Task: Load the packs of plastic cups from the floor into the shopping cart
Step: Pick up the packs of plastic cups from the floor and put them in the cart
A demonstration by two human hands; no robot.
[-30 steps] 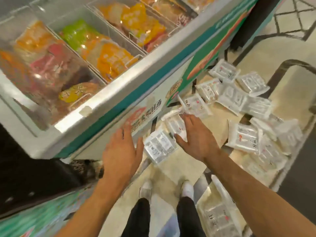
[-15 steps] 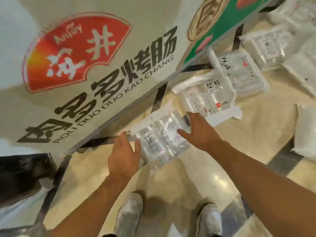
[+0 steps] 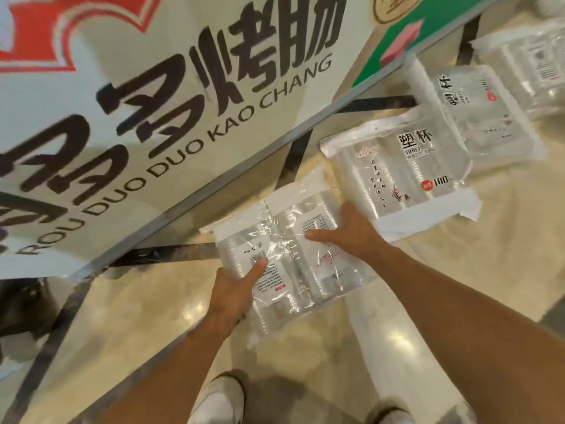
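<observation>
Left hand and right hand each grip a side edge of the nearest pack, thumbs on top, at the base of the freezer panel. Lift barely begun, I think; blur makes it hard to tell. Other packs wait further along that panel, and the cart is out of view.

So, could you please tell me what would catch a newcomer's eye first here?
Probably the clear pack of cups in the middle, which the left hand and right hand grip from either side. Above it looms the big panel with bold black lettering, and more packs lie on the shiny floor to the right.
</observation>
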